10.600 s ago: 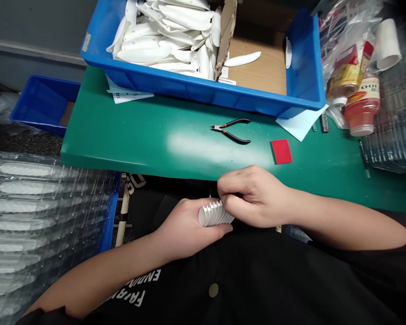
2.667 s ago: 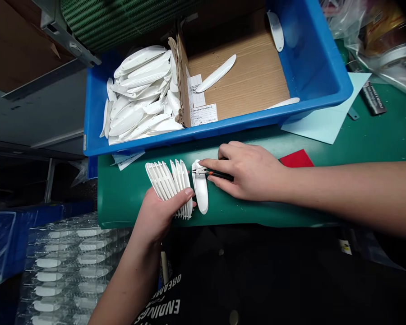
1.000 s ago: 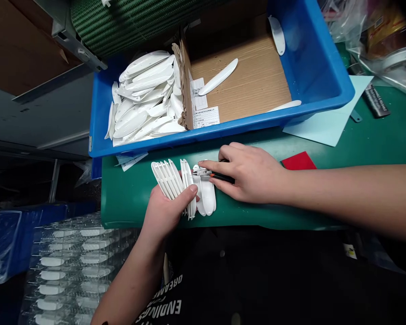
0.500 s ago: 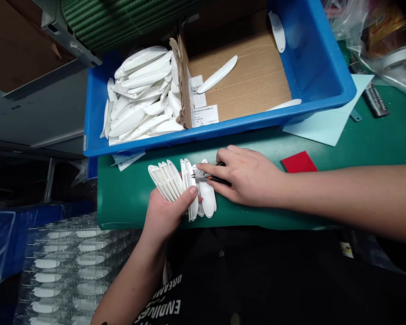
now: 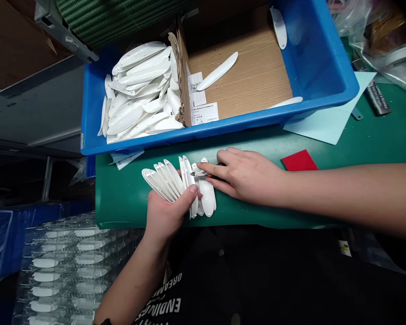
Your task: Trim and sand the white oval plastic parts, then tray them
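Note:
My left hand (image 5: 169, 207) is closed around a fanned stack of long oval white plastic parts (image 5: 164, 180), its thumb pressing on the ones at the right. More white parts (image 5: 207, 198) lie at the right side of that stack, above the green mat. In my right hand (image 5: 246, 176) is a pair of small cutting pliers (image 5: 199, 173) with dark handles. Their metal jaws point left and reach in among the upper ends of the parts. Whether the jaws touch a part is too small to tell. My right palm hides most of the handles.
A blue bin (image 5: 223, 121) stands behind my hands, split by a cardboard divider (image 5: 184, 72). Many white parts heap on its left; several lie on its right. On the green mat (image 5: 250, 216) are a red square (image 5: 299, 160) and pale blue sheet (image 5: 341, 122). Clear trays (image 5: 67, 271) stack lower left.
The fanned parts at the left have spread a little further left in my left hand. The pliers' handles have drawn further under my right hand. The view has shifted slightly.

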`<state>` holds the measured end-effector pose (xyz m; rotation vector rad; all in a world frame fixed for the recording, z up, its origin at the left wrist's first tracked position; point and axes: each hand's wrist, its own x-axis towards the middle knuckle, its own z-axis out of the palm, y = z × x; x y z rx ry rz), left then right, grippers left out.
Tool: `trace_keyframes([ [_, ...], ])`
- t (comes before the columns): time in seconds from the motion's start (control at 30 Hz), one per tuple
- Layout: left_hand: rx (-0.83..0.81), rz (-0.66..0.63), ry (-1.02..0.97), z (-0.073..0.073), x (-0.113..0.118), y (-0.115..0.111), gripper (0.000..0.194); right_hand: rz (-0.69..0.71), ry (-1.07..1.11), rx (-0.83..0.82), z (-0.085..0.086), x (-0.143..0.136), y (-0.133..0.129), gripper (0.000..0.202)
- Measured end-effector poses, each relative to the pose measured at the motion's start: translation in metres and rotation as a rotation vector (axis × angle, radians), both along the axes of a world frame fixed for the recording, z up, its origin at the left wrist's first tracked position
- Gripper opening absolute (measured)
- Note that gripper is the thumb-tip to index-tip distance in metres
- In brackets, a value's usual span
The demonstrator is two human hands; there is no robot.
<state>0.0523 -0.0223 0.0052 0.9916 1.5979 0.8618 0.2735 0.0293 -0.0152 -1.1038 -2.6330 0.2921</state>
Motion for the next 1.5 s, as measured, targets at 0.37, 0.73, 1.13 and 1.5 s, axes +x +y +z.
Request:
trace_keyframes([
  [0.37, -0.003, -0.107, 0.011, -0.002, -0.009, 0.008, 0.058, -0.1, 0.243, -0.046, -0.002, 0.005, 0.005, 0.044],
  [0.73, 0.044, -0.059, 0.034, -0.001, -0.009, 0.004, 0.056, -0.001, 0.166, -0.023, 0.0, 0.001, 0.002, 0.043],
  [1.13, 0.038, -0.034, 0.045, 0.001, -0.001, 0.003, 0.038, 0.012, 0.098, 0.023, 0.001, 0.0, 0.004, 0.044],
  [1.5, 0.057, 0.043, 0.096, 0.006, 0.005, 0.0, 0.057, 0.031, 0.04, 0.049, 0.006, -0.001, 0.001, 0.046],
])
